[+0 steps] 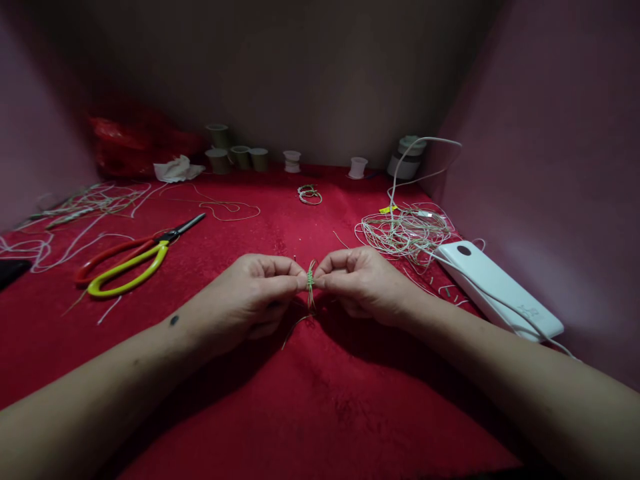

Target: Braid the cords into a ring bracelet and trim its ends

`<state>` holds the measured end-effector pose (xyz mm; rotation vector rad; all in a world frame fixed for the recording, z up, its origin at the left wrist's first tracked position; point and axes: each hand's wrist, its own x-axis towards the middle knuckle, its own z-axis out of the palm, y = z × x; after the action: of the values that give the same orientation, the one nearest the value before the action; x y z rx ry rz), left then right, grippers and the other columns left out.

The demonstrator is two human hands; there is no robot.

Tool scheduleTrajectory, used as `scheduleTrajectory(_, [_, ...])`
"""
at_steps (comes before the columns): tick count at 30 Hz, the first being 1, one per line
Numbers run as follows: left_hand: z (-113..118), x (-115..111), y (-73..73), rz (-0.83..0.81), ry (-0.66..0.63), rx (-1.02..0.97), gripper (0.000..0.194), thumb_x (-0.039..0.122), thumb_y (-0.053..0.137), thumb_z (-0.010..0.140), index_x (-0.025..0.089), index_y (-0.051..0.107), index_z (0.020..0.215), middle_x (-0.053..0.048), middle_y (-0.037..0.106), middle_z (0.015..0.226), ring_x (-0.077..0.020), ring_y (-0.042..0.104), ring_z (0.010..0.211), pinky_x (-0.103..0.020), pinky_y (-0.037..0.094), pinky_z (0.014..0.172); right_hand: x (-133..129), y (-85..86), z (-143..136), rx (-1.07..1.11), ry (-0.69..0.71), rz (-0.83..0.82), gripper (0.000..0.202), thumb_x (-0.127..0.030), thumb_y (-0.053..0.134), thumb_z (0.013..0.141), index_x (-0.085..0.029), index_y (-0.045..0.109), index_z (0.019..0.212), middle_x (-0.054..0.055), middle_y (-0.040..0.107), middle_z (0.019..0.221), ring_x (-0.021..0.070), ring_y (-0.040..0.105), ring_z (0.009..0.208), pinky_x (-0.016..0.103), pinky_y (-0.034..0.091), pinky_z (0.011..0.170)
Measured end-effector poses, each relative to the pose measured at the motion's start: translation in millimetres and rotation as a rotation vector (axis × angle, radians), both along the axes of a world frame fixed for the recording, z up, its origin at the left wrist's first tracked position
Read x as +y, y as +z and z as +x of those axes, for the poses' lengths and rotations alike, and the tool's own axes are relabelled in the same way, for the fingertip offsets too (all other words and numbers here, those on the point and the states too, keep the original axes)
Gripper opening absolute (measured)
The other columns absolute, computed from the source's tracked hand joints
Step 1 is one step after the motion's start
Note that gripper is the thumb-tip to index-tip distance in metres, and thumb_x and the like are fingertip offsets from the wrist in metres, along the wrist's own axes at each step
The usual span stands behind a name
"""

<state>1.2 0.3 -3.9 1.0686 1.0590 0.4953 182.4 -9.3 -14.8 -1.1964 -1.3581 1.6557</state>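
Note:
A small green knotted cord piece is stretched between my two hands at the middle of the view, with thin loose cord ends above and below it. My left hand pinches its left side between thumb and index finger. On the right side, my right hand grips it in the same kind of pinch. Both hands are just above the red cloth. The fingertips hide parts of the cord.
Scissors with red and yellow handles lie at left, near tangled cords. To the right are a cord pile and a white power bank. Spools and a jar stand at the back.

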Motion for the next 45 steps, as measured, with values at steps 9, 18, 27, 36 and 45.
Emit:
scheduleTrajectory(9, [-2,-1,1.5,-0.045,-0.008,-0.005,0.013,0.027,0.066,0.077,0.018,0.06,0.07,0.008,0.026,0.047,-0.003,0.016,0.038,-0.014,0.013,0.035,-1,3.7,-1,0.103,0.031,-0.067,0.012,-0.022,0.066,0.07,-0.017,0.056,0.07,-0.011,0.039,0.038,0.0028,0.025,0.029,0.015,0.019,0.028])
scheduleTrajectory(18, [-2,1,-0.7,-0.093,-0.03,-0.082,0.009,0.023,0.065,0.075,0.019,0.06,0.069,0.009,0.026,0.046,-0.0032,0.015,0.037,-0.014,0.014,0.033,0,1.4,4,0.212,0.081,-0.112,0.013,-0.02,0.068,0.068,-0.016,0.056,0.07,-0.011,0.038,0.04,0.0021,0.021,0.031,0.014,0.017,0.029])
scheduleTrajectory(27, [-3,3,-6.8,-0.135,-0.08,-0.187,0.007,0.02,0.062,0.078,0.018,0.059,0.071,0.009,0.026,0.046,-0.003,0.014,0.037,-0.013,0.018,0.032,1,2.2,9,0.244,0.133,-0.157,0.011,-0.019,0.068,0.068,-0.016,0.057,0.071,-0.011,0.035,0.041,0.0024,0.018,0.033,0.014,0.017,0.03])
scheduleTrajectory(36, [-6,5,-7.8,-0.103,-0.106,-0.267,0.008,0.02,0.061,0.079,0.018,0.058,0.072,0.01,0.028,0.045,-0.0027,0.014,0.035,-0.013,0.021,0.03,3,2.7,10,0.271,0.157,-0.161,0.019,-0.024,0.073,0.068,-0.017,0.056,0.073,-0.012,0.034,0.042,0.0027,0.017,0.034,0.015,0.016,0.031])
scheduleTrajectory(45, [-3,6,-7.9,0.084,-0.114,-0.143,0.018,0.033,0.066,0.078,0.018,0.057,0.075,0.009,0.036,0.04,-0.0048,0.026,0.034,-0.016,0.024,0.034,5,-8.3,14,0.187,0.075,-0.003,0.016,-0.026,0.07,0.073,-0.017,0.061,0.082,-0.009,0.046,0.048,0.0038,0.031,0.034,0.018,0.023,0.034])
